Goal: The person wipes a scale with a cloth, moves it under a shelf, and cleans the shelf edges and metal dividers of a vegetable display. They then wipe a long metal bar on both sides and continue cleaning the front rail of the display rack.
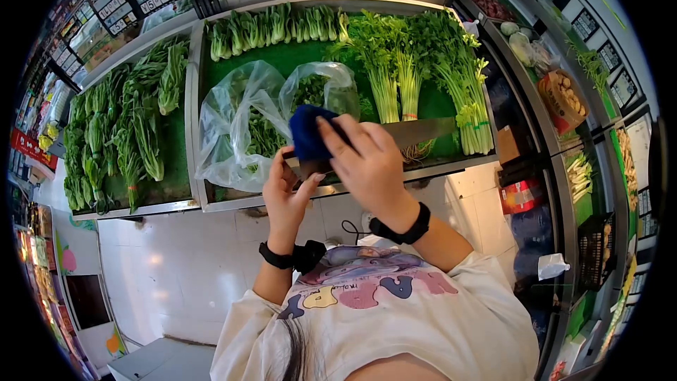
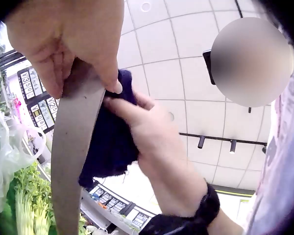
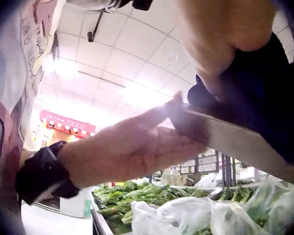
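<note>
My left hand [image 1: 284, 196] pinches one end of a long knife [image 1: 431, 129] between thumb and fingers. Its broad metal blade reaches out to the right, over the celery [image 1: 410, 77]. In my right hand [image 1: 372, 167] is a dark blue cloth [image 1: 307, 137], pressed on the blade close to the left hand. From the left wrist view, the cloth [image 2: 110, 142] hangs along one edge of the bare metal blade [image 2: 71, 147]. The right wrist view has the left thumb and fingers around the knife's brownish end [image 3: 190, 126].
Below the hands, clear plastic bags [image 1: 236, 127] with leafy greens lie on the vegetable stand [image 1: 282, 202]. Bok choy [image 1: 271, 28] lines the back, and bundled greens [image 1: 120, 120] fill the left section. A side shelf holds a box of potatoes [image 1: 562, 101].
</note>
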The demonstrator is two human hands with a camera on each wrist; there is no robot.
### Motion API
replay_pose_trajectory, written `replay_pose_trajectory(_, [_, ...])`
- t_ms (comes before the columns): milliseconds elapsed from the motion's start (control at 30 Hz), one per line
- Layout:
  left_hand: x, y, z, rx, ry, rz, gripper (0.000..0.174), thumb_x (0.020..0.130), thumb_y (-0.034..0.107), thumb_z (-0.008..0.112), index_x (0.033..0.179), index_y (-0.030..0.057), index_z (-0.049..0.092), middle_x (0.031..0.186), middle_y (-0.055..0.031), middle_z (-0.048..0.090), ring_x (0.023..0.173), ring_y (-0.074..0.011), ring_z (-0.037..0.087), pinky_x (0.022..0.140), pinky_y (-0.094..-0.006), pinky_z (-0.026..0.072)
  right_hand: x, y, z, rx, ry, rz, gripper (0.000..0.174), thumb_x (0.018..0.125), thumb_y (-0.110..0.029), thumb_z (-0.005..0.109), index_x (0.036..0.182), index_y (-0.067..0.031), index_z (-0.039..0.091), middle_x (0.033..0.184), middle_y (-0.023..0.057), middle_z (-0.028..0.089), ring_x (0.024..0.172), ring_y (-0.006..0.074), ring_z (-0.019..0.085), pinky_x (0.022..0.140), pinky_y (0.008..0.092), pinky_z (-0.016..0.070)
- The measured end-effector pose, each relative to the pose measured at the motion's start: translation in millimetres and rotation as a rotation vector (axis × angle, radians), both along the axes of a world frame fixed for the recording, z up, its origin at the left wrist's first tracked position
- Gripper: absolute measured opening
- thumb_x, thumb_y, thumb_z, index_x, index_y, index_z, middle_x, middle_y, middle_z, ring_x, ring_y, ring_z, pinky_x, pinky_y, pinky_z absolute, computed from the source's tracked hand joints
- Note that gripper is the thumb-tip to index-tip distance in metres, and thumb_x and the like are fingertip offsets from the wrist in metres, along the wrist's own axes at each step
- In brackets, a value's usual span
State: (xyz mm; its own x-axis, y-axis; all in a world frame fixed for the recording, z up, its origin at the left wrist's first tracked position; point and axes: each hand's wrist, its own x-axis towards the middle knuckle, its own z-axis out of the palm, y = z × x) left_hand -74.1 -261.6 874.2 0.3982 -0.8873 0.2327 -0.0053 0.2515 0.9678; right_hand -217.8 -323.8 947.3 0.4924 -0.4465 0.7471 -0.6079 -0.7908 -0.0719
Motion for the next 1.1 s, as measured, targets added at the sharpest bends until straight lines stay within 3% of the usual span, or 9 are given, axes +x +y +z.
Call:
replay_pose_trajectory(200, [8.4,12.1,-15.3,0.055,0.006,-0.067,0.069,0.071,0.001,0.078,0.130,-0.0003,0.043,0.087,0.0012,0.053,0.079,-0.0059,0.056,0.064,-0.0179,0.0446,-30.0,0.0,-19.4,0.155,-0.009,-0.092,0.055,0.062,-0.006,0.071,0.117,-0.0093,0.063,0.111,0.0086,0.061,0.089,0.0263,0.057,0.079,0.0354,0.0484])
replay_pose_trajectory(233, [13.0,15.1,-25.1,0.086,-0.046,-0.061,0.074,0.069,0.008,0.082,0.131,-0.0011,0.041,0.100,-0.0052,0.059,0.094,-0.0149,0.061,0.076,-0.0247,0.0502,-43.6,-2.4,-27.6,0.209,-0.014,-0.143,0.053,0.063,-0.006,0.070,0.116,-0.0083,0.063,0.111,0.0097,0.061,0.090,0.0267,0.057,0.081,0.0352,0.0480])
replay_pose_trajectory(367, [5.8,19.8,-23.1,-0.124,-0.076,-0.211,0.080,0.065,0.023,0.086,0.127,-0.0010,0.043,0.123,-0.0192,0.058,0.116,-0.0282,0.055,0.096,-0.0373,0.0450,-112.6,-11.1,-70.0,0.400,-0.272,-0.253,0.052,0.065,-0.003,0.073,0.115,-0.0025,0.061,0.110,0.0154,0.063,0.098,0.0323,0.058,0.086,0.0377,0.0465])
replay_pose_trajectory(467, [8.1,22.1,-23.7,-0.171,-0.253,-0.327,0.087,0.062,0.031,0.087,0.128,-0.0018,0.041,0.125,-0.0186,0.054,0.118,-0.0300,0.052,0.100,-0.0412,0.0407,-148.4,-9.7,-82.8,0.563,-0.467,-0.451,0.048,0.069,0.000,0.071,0.116,-0.0013,0.060,0.108,0.0162,0.064,0.096,0.0293,0.061,0.085,0.0343,0.0469])
replay_pose_trajectory(500, [6.6,20.1,-21.5,-0.197,-0.293,-0.288,0.082,0.059,0.031,0.087,0.122,0.0000,0.045,0.119,-0.0207,0.060,0.110,-0.0328,0.060,0.093,-0.0377,0.0478,-159.5,-11.0,-86.6,0.551,-0.459,-0.473,0.048,0.070,0.000,0.071,0.117,-0.0012,0.060,0.107,0.0161,0.064,0.095,0.0287,0.061,0.085,0.0334,0.0469])
replay_pose_trajectory(633, [3.9,22.6,-18.4,-0.255,-0.376,-0.323,0.079,0.058,0.033,0.088,0.118,0.0027,0.047,0.114,-0.0206,0.062,0.103,-0.0341,0.063,0.086,-0.0385,0.0522,-189.7,-18.5,-91.3,0.544,-0.370,-0.541,0.048,0.072,-0.001,0.070,0.118,-0.0013,0.059,0.105,0.0161,0.064,0.094,0.0286,0.061,0.086,0.0332,0.0465])
replay_pose_trajectory(733, [6.5,34.0,-25.0,-0.249,-0.395,-0.443,0.084,0.061,0.033,0.086,0.124,0.0006,0.041,0.123,-0.0243,0.054,0.117,-0.0341,0.053,0.100,-0.0487,0.0416,-197.7,-30.1,-86.9,0.485,-0.190,-0.488,0.050,0.070,-0.002,0.070,0.119,-0.0027,0.060,0.110,0.0152,0.063,0.098,0.0296,0.059,0.088,0.0349,0.0456])
replay_pose_trajectory(833, [3.6,38.0,-19.1,-0.233,-0.428,-0.448,0.083,0.062,0.035,0.086,0.124,0.0015,0.041,0.121,-0.0238,0.055,0.118,-0.0343,0.053,0.101,-0.0497,0.0404,-191.3,-36.6,-74.9,0.447,-0.030,-0.401,0.054,0.066,-0.001,0.070,0.119,-0.0045,0.060,0.114,0.0138,0.062,0.100,0.0303,0.057,0.089,0.0364,0.0454])
replay_pose_trajectory(1100, [-4.2,35.8,-24.3,-0.199,-0.276,-0.291,0.087,0.064,0.041,0.084,0.126,-0.0013,0.040,0.123,-0.0231,0.055,0.118,-0.0329,0.052,0.099,-0.0453,0.0419,-211.9,-33.4,-88.2,0.493,-0.278,-0.527,0.048,0.073,-0.001,0.070,0.119,0.0002,0.059,0.106,0.0146,0.064,0.094,0.0247,0.061,0.084,0.0322,0.0470])
